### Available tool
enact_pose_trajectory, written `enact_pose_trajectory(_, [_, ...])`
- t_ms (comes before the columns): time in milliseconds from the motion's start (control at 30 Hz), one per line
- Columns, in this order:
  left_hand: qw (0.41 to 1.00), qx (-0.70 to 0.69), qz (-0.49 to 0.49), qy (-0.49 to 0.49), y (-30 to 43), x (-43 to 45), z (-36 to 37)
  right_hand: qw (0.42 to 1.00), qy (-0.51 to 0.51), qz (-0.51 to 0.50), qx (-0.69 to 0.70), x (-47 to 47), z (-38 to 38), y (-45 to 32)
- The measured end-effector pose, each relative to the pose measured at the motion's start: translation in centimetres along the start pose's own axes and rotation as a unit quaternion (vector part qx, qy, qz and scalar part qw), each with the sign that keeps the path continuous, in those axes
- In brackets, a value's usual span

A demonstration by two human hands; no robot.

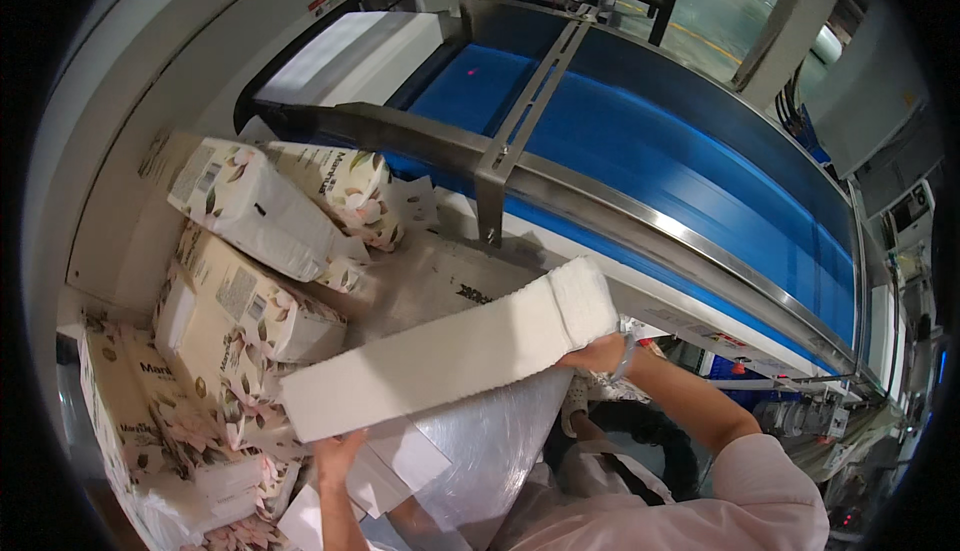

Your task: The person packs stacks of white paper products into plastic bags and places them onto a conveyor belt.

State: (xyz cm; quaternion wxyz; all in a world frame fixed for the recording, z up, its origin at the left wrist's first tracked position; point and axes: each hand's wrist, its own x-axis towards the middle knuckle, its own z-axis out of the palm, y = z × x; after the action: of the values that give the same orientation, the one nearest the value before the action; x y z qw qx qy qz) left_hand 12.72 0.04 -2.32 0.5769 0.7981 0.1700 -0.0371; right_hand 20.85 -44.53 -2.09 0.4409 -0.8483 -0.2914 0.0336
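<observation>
A long stack of white folded tissue [442, 356] is held between my two hands above a metal work surface [442, 266]. My left hand [339, 453] supports its near left end from below. At the far right end, my right hand [596, 353] grips the lower edge; a clear band circles that wrist. The fingers under the stack are partly hidden. Beneath it are a clear plastic-wrapped surface [487, 446] and several loose white sheets [409, 461]. Left of the stack lie flower-printed tissue packs [255, 303], and one white-sided pack [262, 206] rests tilted among them.
A blue conveyor belt [675, 168] with metal side rails runs behind the work surface, crossed by a slotted metal bracket [536, 93]. White material [360, 55] lies at the machine opening. More printed packs [142, 431] pile up at the lower left. A grey machine panel [112, 198] stands left.
</observation>
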Motion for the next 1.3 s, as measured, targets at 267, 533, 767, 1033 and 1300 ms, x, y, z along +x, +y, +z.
enact_pose_trajectory(267, [0.995,0.026,-0.056,0.080,8.8,-1.0,2.7,0.972,0.203,-0.012,-0.115,-2.7,-6.1,-5.2])
enact_pose_trajectory(533, [0.934,-0.014,0.349,-0.077,41.6,-0.2,25.4,0.868,0.471,0.132,0.086,-16.6,-25.9,-9.1])
enact_pose_trajectory(767, [0.711,0.237,0.357,-0.558,56.5,2.0,62.4,0.626,0.677,0.204,0.329,-26.3,-28.1,-3.3])
enact_pose_trajectory(1033, [0.502,0.381,0.256,-0.733,51.6,-4.0,89.1,0.397,0.716,0.330,0.469,-31.2,-31.6,-0.8])
enact_pose_trajectory(1300, [0.425,0.513,0.342,-0.663,44.5,-5.6,98.8,0.284,0.679,0.444,0.512,-33.6,-31.6,4.3])
